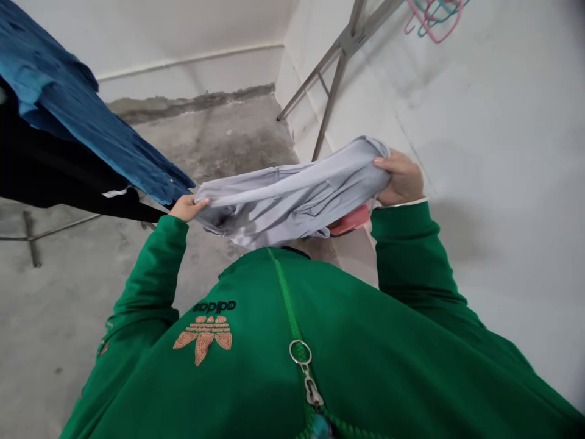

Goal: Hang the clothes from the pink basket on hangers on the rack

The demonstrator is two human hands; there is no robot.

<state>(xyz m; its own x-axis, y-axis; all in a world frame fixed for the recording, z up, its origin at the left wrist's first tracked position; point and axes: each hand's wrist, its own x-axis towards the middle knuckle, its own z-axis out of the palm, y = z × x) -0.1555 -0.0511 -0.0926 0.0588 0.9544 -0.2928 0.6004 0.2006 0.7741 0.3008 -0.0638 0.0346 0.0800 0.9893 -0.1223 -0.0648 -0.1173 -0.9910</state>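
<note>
Both ends of the grey cloth point(292, 189) are held, one in each hand, in front of the chest and above the floor point(214, 134). The left hand point(185, 208) is closed on one end, its thumb pressing on the upper edge; the right hand point(402, 178) grips the other end, thumb in front, with most of its fingers hidden by the fabric. Between them the upper edge runs nearly straight, while the lower part bunches into loose folds.

The cloth looks thin and soft, so it should be light, limp and hard to damage, though a small pinch might let it slip; whether it is damp, I cannot tell. The doubled upper edge seems the best hold, near each end, since the folds below would only sag.

Beside the left hand hangs a blue garment point(91, 125).
</note>
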